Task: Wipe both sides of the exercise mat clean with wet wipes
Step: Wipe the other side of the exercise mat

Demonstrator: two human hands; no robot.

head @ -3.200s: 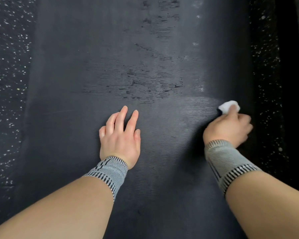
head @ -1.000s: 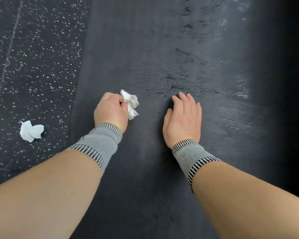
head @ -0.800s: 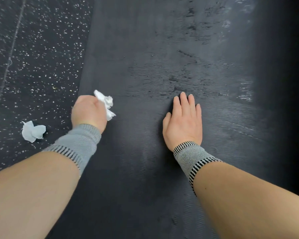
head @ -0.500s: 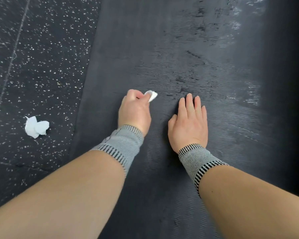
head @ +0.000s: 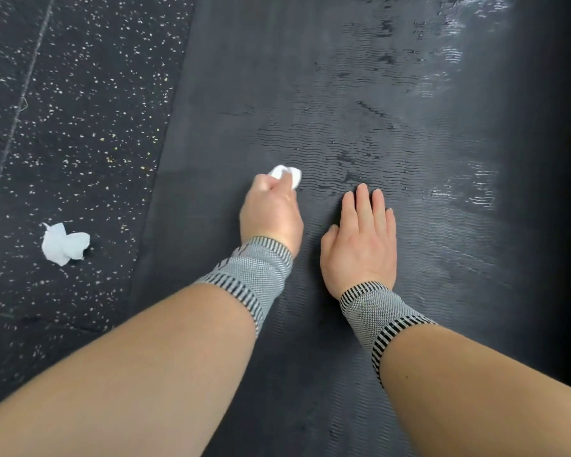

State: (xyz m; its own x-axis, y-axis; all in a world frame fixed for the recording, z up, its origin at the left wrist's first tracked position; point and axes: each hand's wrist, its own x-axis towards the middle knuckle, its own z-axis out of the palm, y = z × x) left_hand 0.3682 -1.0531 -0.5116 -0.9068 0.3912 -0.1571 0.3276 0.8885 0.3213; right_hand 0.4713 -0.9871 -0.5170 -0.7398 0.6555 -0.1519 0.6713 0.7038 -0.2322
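We see a dark grey exercise mat (head: 310, 94) lying flat on a black rubber floor (head: 73, 110) flecked with pale specks, the mat running away from us up the middle of the view, its left edge slanting from upper centre down toward the lower left. Its ribbed surface carries darker, glistening wet streaks ahead of the hands and paler shiny patches toward the right side. Our left hand (head: 271, 216) is curled into a fist around a balled white wet wipe (head: 285, 174), which pokes out past the knuckles and is pressed down on the mat, just left of the dark wet streaks. Our right hand (head: 360, 239) lies just beside it to the right, palm down on the mat, with the fingers (head: 363, 202) straight and close together and the thumb out toward the left hand; it holds nothing. Both wrists wear grey knitted wrist sleeves with black-and-white striped cuffs, one on the left (head: 251, 275) and one on the right (head: 376, 315), and the forearms are bare. Off the mat, on the floor well to the left of the left hand, lies a second crumpled white wipe (head: 63, 244), apart from the mat's edge.
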